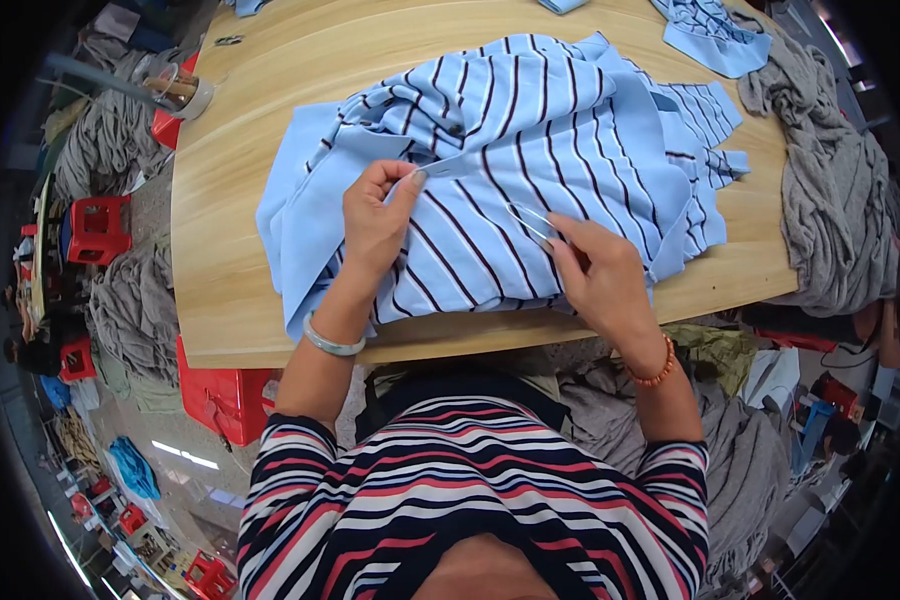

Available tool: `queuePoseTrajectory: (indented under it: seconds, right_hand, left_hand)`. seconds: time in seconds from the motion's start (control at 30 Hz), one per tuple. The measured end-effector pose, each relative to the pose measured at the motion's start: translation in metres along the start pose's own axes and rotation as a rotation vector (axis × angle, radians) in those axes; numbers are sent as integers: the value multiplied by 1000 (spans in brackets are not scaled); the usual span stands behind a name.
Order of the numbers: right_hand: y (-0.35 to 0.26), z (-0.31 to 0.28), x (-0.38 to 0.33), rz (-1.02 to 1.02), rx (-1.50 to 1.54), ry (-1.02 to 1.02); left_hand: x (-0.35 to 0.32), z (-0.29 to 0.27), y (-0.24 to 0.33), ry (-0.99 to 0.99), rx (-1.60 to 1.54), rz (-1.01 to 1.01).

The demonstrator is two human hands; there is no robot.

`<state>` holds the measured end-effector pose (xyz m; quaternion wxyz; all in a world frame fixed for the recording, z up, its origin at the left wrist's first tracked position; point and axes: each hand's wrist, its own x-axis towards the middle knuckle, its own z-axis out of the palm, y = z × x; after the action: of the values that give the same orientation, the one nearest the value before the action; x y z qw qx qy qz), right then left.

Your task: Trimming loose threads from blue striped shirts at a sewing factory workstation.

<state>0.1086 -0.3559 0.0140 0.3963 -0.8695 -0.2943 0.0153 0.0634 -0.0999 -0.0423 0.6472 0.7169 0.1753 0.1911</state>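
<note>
The left hand (375, 225) covers part of the striped shirt (530, 150), and its thumb pinches a fold so the cloth under it is out of sight. The right hand (605, 280) hides most of a small clear tool (530, 222); only its thin tip shows, perhaps a pair of thread snips, too slight to tell. The shirt's lower hem drops behind the table (230, 250) edge. A second striped piece (715, 35) is cut off by the top edge of the view. The grey cloth heap (835, 190) on the right bends away into the dark rim. The tape rolls (185, 92) at the far left corner are small and blurred.
</note>
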Motion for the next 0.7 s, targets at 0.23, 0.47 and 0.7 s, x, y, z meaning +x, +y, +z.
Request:
queuePoseTrajectory:
  seconds: [0.23, 0.47, 0.7]
  right_hand:
    - [-18, 11, -4, -87, -8, 16]
    - [-42, 39, 15, -75, -125, -24]
    - [-53, 55, 19, -80, -275, -92]
  left_hand:
    - [-21, -13, 22, -231, -123, -169]
    - [-18, -4, -4, -95, -112, -33]
    - [-32, 6, 2, -45, 26, 111]
